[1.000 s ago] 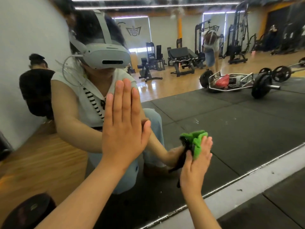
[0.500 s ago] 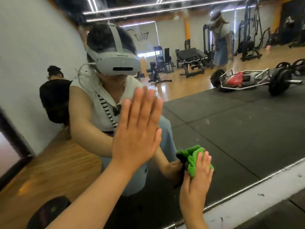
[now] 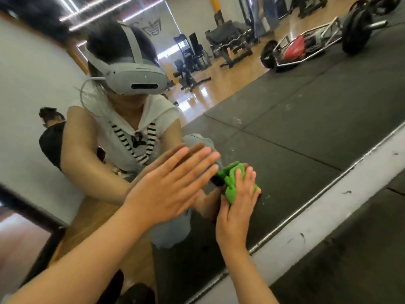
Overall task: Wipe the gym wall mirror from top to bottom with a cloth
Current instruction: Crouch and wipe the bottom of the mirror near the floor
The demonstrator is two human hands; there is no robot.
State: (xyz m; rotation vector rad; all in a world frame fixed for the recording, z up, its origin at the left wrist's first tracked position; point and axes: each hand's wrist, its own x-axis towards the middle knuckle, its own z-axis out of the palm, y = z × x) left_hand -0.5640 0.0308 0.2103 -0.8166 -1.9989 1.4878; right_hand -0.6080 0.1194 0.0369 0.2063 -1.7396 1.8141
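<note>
The wall mirror [image 3: 295,132] fills most of the head view and reflects the gym and me. My left hand [image 3: 168,187] lies flat against the glass with straight, spread fingers. Just to its right, my right hand [image 3: 238,205] presses a crumpled green cloth [image 3: 232,183] onto the lower part of the mirror, fingers straight over it. The cloth sticks out above and left of the fingertips. Part of the cloth is hidden under the palm.
The mirror's metal bottom edge [image 3: 328,185] runs diagonally above a white base strip [image 3: 306,233] and dark rubber floor [image 3: 350,270]. Reflected in the glass are a loaded trap bar [image 3: 311,44], weight benches [image 3: 228,38] and a crouching person in black [image 3: 51,137].
The view has tilted and shifted down-left. My left hand has turned so its fingers point right, close to the cloth. The right hand with the cloth stays low on the mirror.
</note>
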